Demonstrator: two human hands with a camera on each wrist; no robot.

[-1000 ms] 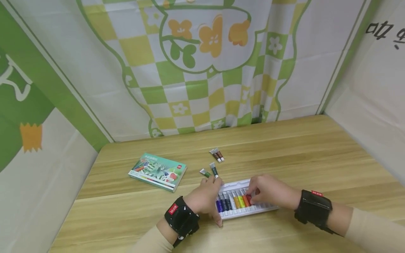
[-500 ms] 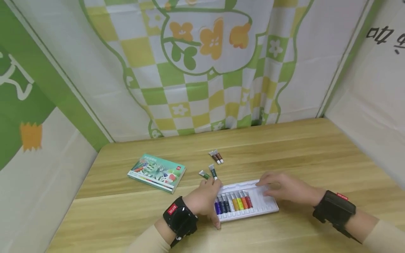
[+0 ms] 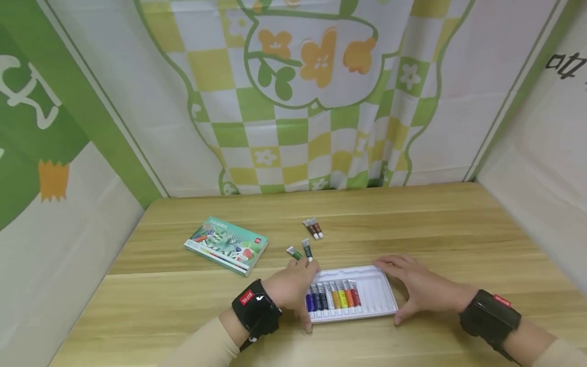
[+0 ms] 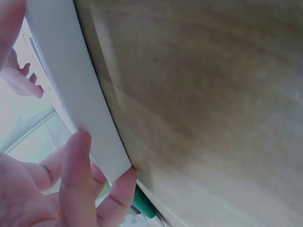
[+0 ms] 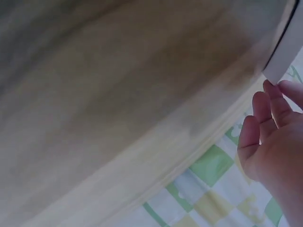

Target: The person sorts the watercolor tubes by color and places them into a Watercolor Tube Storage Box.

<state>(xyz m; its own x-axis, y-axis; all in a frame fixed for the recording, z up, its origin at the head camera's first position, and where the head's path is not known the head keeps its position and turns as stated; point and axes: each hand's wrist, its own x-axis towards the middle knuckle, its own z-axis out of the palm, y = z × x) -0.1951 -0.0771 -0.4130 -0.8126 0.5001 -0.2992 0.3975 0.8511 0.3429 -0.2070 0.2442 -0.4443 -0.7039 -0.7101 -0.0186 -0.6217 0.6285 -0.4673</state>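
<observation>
A white plastic tray [image 3: 377, 290] lies on the table with a row of paint tubes [image 3: 337, 296] in its left part, from purple to red. The slots on its right side hold no tubes. My left hand [image 3: 292, 286] spans the tray's left end, thumb at the near edge and fingers at the far corner. In the left wrist view its fingers [image 4: 78, 165] bend against the tray's white side. My right hand [image 3: 424, 289] spans the right end likewise. In the right wrist view its fingertips [image 5: 269, 90] meet the tray's corner.
Beyond my left hand lie a green tube [image 3: 294, 252] and a dark green tube [image 3: 307, 247]. Two brown tubes [image 3: 314, 228] lie farther back. A teal illustrated paint box [image 3: 227, 245] rests at the left. A checkered curtain [image 3: 293, 132] hangs behind the wooden table [image 3: 440, 219].
My right hand has let go of the red tube, now in the row, and moved right to the tray's right end. The tray has shifted slightly left in view. My left hand stays at its end.
</observation>
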